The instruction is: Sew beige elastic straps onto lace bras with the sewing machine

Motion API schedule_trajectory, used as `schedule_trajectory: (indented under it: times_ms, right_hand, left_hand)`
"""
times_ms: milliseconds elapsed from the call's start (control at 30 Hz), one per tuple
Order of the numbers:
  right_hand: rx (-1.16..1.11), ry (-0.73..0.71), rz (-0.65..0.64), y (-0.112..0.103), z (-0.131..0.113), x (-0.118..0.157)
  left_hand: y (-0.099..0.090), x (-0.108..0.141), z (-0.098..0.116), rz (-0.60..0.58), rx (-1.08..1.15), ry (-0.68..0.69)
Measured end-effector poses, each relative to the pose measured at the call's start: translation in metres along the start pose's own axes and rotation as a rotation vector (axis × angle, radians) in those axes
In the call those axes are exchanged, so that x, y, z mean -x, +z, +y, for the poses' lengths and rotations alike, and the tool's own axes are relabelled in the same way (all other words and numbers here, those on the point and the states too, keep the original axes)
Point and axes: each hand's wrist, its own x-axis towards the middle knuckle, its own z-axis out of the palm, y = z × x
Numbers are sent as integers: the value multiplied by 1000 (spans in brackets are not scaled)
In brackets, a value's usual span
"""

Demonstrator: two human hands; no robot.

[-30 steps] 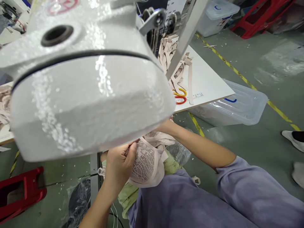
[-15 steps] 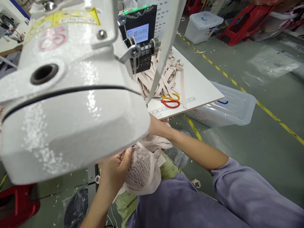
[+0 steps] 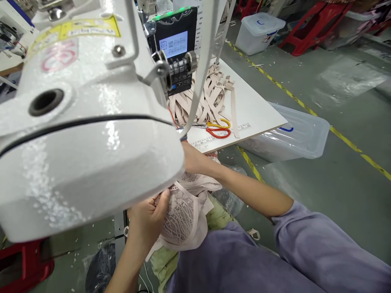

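A beige lace bra [image 3: 180, 219] hangs over my lap at the front edge of a white sewing machine [image 3: 91, 171]. My left hand [image 3: 149, 215] pinches the upper edge of its lace cup, thumb on top, just below the machine head. My right hand [image 3: 192, 158] reaches in behind the machine head from the right, above the bra. Its fingers are hidden by the machine, so I cannot make out what they touch. A strip of beige elastic [image 3: 200, 81] runs down in front of the control screen [image 3: 175, 44] to the machine's far side.
On the white table [image 3: 259, 110] lie a heap of beige elastic strips [image 3: 210, 97] and scissors [image 3: 218, 132] with red and yellow handles. A clear lidded box [image 3: 299, 134] stands under the table's right corner. Red stools [image 3: 314, 28] stand on the floor.
The view has shifted slightly, so the machine appears further left and more of my right wrist shows. My left hand keeps its hold on the bra.
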Motion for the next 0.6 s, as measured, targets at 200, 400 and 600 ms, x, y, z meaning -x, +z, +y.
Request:
schedule_trajectory:
  times_ms: [200,400,600]
  right_hand:
    - [-22,-33,23,5,12,1]
    - [69,-45,119,11,14,1]
    - [115,-37,136,14,4,0]
  left_hand:
    - [-5,5,-1,-23,-130,66]
    - [-2,11,-4,75,-156,150]
    - [0,15,-11,115,-141,134]
